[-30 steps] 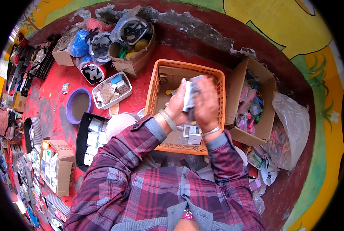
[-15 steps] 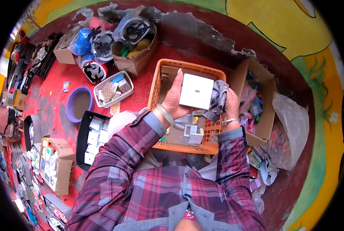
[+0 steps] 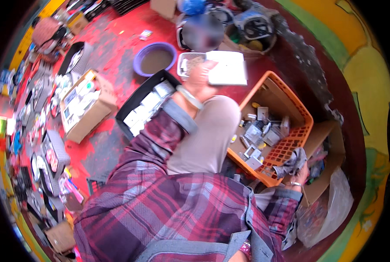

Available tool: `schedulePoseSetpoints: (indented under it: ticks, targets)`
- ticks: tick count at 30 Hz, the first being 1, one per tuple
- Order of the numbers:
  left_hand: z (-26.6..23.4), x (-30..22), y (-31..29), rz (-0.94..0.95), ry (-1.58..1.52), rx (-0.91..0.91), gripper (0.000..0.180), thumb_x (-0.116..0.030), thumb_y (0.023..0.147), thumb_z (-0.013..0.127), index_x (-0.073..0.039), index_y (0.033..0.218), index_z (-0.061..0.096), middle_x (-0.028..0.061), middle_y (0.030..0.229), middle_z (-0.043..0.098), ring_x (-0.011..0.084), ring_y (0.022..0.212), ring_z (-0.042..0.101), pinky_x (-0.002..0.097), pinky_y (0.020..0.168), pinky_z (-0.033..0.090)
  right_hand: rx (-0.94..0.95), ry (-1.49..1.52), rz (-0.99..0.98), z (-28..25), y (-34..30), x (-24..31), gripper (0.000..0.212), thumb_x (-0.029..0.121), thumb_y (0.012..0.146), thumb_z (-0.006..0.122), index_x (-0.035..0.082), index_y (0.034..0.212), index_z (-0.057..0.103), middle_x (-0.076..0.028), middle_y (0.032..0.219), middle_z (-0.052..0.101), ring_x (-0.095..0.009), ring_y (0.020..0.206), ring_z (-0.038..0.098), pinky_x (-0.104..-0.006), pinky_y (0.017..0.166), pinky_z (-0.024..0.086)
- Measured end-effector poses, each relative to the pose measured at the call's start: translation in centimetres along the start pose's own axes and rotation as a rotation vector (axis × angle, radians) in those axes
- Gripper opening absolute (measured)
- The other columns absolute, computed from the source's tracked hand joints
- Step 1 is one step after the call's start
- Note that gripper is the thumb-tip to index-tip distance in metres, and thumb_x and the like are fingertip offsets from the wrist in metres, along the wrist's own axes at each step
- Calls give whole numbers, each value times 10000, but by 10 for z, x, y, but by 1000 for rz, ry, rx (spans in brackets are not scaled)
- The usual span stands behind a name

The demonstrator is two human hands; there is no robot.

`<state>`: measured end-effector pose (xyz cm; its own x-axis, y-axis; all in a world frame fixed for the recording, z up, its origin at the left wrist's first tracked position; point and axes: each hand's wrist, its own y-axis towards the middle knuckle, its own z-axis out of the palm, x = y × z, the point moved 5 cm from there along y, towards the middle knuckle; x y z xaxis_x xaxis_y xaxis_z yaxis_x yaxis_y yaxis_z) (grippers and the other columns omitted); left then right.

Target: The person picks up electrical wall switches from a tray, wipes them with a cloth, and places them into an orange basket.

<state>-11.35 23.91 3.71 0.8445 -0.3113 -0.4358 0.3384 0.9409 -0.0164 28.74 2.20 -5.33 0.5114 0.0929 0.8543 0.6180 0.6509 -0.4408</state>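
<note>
My left hand (image 3: 199, 81) grips a white square plate (image 3: 227, 68) by its left edge, above my knee and beside a small white basket. Both the hand and the plate are smeared by motion. A crumpled grey cloth (image 3: 292, 162) is bunched in my right hand (image 3: 301, 174), by the near right corner of an orange plastic basket (image 3: 300, 114). Inside that basket lie small white fittings (image 3: 252, 153), clear plastic pieces and a few yellow bits. Left of my knee, a black bin (image 3: 126, 109) holds several white square pieces (image 3: 147, 107).
A purple basin (image 3: 136, 65) of murky water stands beyond the black bin. On the right is an open cardboard box (image 3: 334, 144) with a clear plastic bag (image 3: 330, 214) against it. Another carton (image 3: 90, 118) of white goods sits left. Bagged items crowd the wall.
My view has turned left. The left hand has carried the white plate leftward, away from the orange basket and cloth. My right hand, still holding the cloth, has drawn apart from the plate.
</note>
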Motion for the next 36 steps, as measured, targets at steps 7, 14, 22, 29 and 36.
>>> schedulePoseSetpoints:
  ticks: [7, 14, 22, 29, 36]
  targets:
    - [-229, -212, -174, 400, 424, -557, 391, -41, 866, 477, 68, 1240, 440, 195, 1147, 585, 349, 1068, 592, 486, 918, 498, -41, -116, 54, -7, -15, -21, 175, 166, 891, 634, 25, 990, 662, -51, 880, 681, -125, 657, 624, -246, 517, 495]
    - [-367, -164, -302, 353, 231, -957, 338, 29, 856, 445, 60, 1185, 518, 196, 1125, 606, 336, 1017, 618, 451, 891, 513, -114, -248, 133, 1, -26, -40, 192, 217, 903, 616, 38, 954, 663, -35, 778, 663, -142, 581, 598, -275, 467, 468]
    - [-434, -85, -284, 198, 431, -1150, 315, 52, 812, 538, 24, 1125, 556, 147, 1070, 633, 297, 967, 621, 400, 850, 497, 37, -407, 230, -31, -9, -58, 252, 300, 926, 566, 73, 957, 671, -24, 765, 673, -157, 539, 596, -295, 448, 473]
    - [-476, -104, -283, 170, 834, -1431, 298, -1, 734, 594, 21, 1031, 581, 137, 969, 635, 246, 855, 613, 357, 758, 470, -62, -306, 91, -38, -8, -66, 206, 243, 931, 563, 60, 927, 658, -20, 738, 642, -154, 570, 575, -276, 496, 461]
    - [-527, -61, -262, 113, 602, -1501, 445, 3, 780, 574, 0, 1203, 437, 178, 917, 595, 307, 737, 602, 425, 536, 462, 84, -342, 242, -54, 5, -80, 319, 256, 973, 482, -1, 1081, 637, -69, 960, 683, -179, 715, 651, -286, 584, 529]
